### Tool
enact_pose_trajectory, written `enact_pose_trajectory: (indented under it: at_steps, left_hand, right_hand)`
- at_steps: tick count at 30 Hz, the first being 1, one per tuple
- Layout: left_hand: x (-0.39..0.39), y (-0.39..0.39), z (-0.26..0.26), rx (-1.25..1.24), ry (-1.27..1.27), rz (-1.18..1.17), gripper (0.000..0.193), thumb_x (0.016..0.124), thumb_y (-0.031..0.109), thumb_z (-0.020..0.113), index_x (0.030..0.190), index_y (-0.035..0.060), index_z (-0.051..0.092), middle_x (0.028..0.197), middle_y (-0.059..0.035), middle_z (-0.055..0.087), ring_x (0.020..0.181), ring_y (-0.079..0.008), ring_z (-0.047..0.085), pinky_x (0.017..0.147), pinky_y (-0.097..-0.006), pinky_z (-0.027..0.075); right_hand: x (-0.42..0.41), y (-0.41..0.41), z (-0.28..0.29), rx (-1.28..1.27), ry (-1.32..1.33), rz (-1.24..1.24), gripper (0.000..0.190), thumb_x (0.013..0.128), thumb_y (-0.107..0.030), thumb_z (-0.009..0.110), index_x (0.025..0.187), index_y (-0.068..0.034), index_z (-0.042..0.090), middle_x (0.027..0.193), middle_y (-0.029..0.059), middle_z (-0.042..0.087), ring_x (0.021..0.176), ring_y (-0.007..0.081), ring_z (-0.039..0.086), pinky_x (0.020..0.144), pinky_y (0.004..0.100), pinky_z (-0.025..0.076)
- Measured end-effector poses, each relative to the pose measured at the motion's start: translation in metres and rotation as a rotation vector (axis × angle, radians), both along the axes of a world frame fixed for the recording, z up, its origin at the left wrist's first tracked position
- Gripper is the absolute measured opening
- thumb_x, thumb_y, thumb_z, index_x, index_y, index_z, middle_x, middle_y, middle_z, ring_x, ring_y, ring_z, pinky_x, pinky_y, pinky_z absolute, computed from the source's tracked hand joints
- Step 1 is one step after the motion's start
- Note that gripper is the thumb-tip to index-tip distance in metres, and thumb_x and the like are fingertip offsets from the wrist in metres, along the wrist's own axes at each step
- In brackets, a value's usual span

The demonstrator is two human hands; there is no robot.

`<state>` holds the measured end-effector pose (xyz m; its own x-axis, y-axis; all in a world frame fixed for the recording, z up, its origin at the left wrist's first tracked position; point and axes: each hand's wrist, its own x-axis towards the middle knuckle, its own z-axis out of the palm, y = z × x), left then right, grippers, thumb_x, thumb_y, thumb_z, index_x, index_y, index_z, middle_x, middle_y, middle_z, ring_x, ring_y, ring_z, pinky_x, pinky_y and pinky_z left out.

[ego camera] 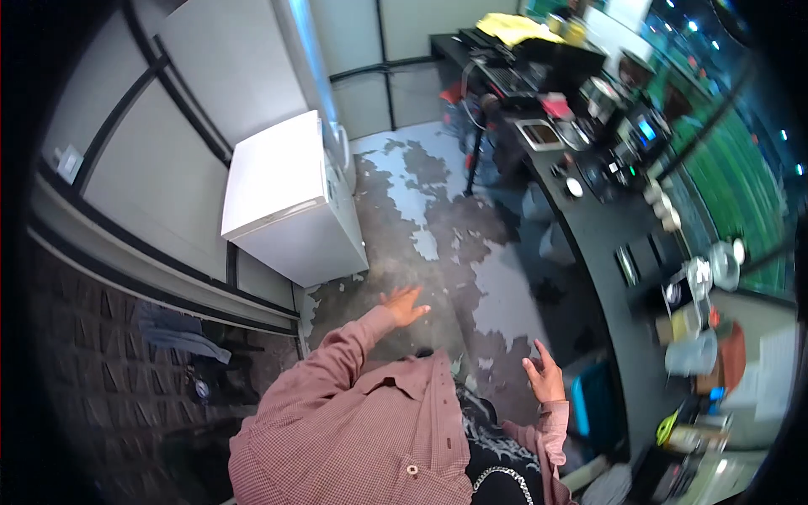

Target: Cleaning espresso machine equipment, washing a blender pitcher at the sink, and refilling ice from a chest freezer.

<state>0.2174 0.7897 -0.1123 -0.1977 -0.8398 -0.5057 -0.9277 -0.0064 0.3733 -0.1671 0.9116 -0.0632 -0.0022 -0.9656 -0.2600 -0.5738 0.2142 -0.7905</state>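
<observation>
My left hand is stretched out over the floor with its fingers apart, holding nothing. Close ahead and to its left stands a white box-shaped appliance, not touched by the hand. My right hand is raised near the front edge of a long black counter, its palm bare and its fingers apart. Beside that hand, under the counter, is a blue object, perhaps a chair back. Both sleeves belong to a reddish checked shirt. Below lies a grey floor with worn, patchy paint.
On the counter are a keyboard, a tablet-like device, stacked white cups and a clear plastic tub. A yellow cloth lies at the far end. Panelled wall runs along the left.
</observation>
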Motion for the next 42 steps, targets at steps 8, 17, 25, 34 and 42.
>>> enact_pose_trajectory:
  at_steps: [8,17,25,34,42]
  left_hand:
    - [0.042,-0.118,-0.053,-0.25,0.284,0.444,0.083,0.088,0.048,0.065,0.149,0.0017,0.031,0.149,-0.0268,0.036,0.141,-0.0386,0.033,0.114,-0.045,0.029]
    - [0.012,-0.335,-0.021,-0.524,0.881,0.803,0.062,0.094,0.023,0.066,0.145,0.003,0.036,0.144,-0.0199,0.044,0.131,-0.0294,0.047,0.107,-0.0395,0.04]
    - [0.001,-0.445,0.063,-0.622,1.242,0.705,0.057,0.098,0.018,0.061,0.146,0.0032,0.034,0.143,-0.0179,0.046,0.122,-0.0235,0.055,0.097,-0.0332,0.047]
    - [0.069,-0.584,0.083,-0.432,1.469,0.611,0.045,0.102,0.019,0.053,0.142,0.0024,0.042,0.14,-0.0121,0.051,0.126,-0.0217,0.052,0.1,-0.0343,0.045]
    - [0.124,-0.651,0.14,-0.098,2.375,0.754,0.047,0.099,0.043,0.052,0.128,0.006,0.055,0.123,-0.0085,0.061,0.107,-0.0205,0.059,0.094,-0.0361,0.047]
  right_hand:
    - [0.023,-0.216,-0.001,-0.121,0.109,0.336,0.071,0.086,-0.038,0.072,0.142,-0.006,0.045,0.147,0.0282,0.039,0.135,0.04,0.042,0.109,0.0421,0.039]
    - [0.057,-0.605,0.129,-0.707,-0.022,0.394,0.027,0.089,-0.013,0.066,0.113,0.0,0.065,0.107,0.0179,0.069,0.099,0.0299,0.067,0.085,0.0373,0.053]
    - [0.107,-0.938,0.243,-0.814,0.883,0.189,0.032,0.092,-0.034,0.061,0.118,-0.016,0.066,0.119,0.0106,0.062,0.111,0.0338,0.059,0.093,0.0462,0.049]
    - [0.196,-0.952,0.252,-0.869,0.032,0.544,0.022,0.1,-0.02,0.056,0.11,-0.001,0.061,0.098,0.0066,0.065,0.09,0.0152,0.062,0.081,0.0298,0.049]
    - [0.416,-0.836,0.096,0.457,-1.194,0.39,0.024,0.103,-0.025,0.05,0.113,-0.004,0.056,0.083,0.0022,0.059,0.061,0.0097,0.056,0.059,0.0229,0.05]
